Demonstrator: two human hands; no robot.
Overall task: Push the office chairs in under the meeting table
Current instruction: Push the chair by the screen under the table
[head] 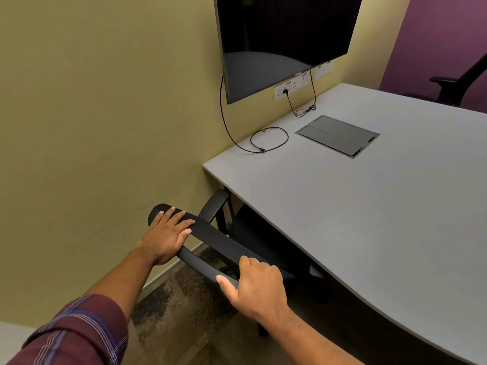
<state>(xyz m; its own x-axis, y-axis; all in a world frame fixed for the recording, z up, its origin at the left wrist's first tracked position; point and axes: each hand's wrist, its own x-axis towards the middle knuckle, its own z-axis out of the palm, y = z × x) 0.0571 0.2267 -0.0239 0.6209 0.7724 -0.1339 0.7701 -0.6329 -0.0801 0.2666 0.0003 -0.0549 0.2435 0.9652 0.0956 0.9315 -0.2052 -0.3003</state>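
Note:
A black office chair point(218, 241) stands at the near left corner of the grey meeting table point(369, 219), its seat partly under the tabletop. My left hand point(166, 235) lies over the left end of the chair's top rail, fingers flat on it. My right hand point(258, 285) grips the right end of the same rail, thumb underneath. One armrest point(214, 205) shows beside the table leg. A second black chair point(458, 83) stands at the table's far side by the purple wall.
A dark screen point(284, 40) hangs on the yellow wall above a socket strip point(292, 86). Black cables point(268, 140) loop on the tabletop near a metal cable hatch point(337, 135). The wall runs close on the chair's left. Patterned carpet point(179, 312) covers the floor.

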